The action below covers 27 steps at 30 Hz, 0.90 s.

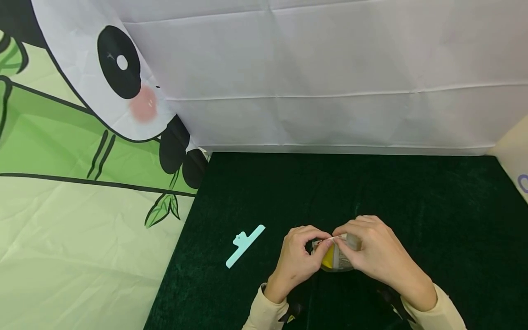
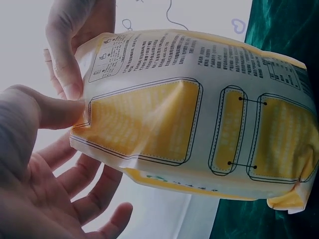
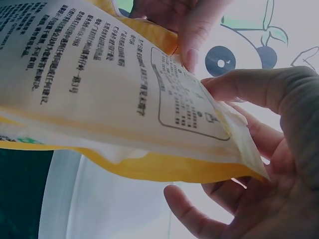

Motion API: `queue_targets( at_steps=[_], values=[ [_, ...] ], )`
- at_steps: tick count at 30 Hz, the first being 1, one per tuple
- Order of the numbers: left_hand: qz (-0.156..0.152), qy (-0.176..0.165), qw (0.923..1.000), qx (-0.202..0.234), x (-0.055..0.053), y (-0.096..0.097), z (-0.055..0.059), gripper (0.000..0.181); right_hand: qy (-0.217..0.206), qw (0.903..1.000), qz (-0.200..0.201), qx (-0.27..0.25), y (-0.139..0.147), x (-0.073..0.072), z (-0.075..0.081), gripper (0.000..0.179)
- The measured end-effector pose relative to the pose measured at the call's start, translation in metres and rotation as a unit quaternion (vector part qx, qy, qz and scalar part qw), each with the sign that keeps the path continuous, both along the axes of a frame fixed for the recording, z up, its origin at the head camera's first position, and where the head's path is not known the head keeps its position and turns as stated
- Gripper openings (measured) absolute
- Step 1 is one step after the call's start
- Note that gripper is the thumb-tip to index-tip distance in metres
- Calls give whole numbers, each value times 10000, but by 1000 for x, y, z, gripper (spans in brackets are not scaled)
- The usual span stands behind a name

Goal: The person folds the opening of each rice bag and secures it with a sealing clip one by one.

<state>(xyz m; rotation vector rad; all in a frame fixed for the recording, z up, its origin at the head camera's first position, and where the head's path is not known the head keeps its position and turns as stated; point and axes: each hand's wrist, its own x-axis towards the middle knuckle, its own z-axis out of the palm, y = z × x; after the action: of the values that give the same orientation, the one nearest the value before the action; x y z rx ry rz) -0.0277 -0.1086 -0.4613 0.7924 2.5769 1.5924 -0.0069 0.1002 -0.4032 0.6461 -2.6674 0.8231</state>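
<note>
A yellow and white printed bag (image 2: pixel 144 124) stands between my two hands on the dark green cloth. My left hand (image 1: pixel 300 253) pinches its top edge between thumb and fingers. Close beside it, my right hand (image 1: pixel 377 250) pinches the same edge with the thumb on the near face. In the right wrist view the bag (image 3: pixel 94 89) shows black printed text and a yellow side fold. Whether its top is sealed cannot be seen. A pale mint bag clip (image 1: pixel 245 246), long and straight with a small tab, lies to the left of my left hand.
The dark green cloth (image 1: pixel 288 188) covers the table up to a white curtain (image 1: pixel 330 59) at the back. On the left hangs a light green sheet (image 1: pixel 74 256) with a cartoon panda. A cream surface (image 1: pixel 513 156) borders the right edge.
</note>
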Motion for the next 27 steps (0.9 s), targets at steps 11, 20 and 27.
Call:
queue_targets(
  at_steps=[11, 20, 27],
  values=[
    [75, 66, 9999, -8, 1, 6, -2, 20, -58, 10000, -9, -52, 11, -2, 0, 15],
    [213, 653, 9966, -445, -2, 7, -5, 15, 61, 9999, 43, -76, 19, -10, 2, 17],
    [237, 885, 9950, -387, -7, 13, -6, 15, 120, 9998, 135, -88, 25, -18, 3, 17]
  ],
)
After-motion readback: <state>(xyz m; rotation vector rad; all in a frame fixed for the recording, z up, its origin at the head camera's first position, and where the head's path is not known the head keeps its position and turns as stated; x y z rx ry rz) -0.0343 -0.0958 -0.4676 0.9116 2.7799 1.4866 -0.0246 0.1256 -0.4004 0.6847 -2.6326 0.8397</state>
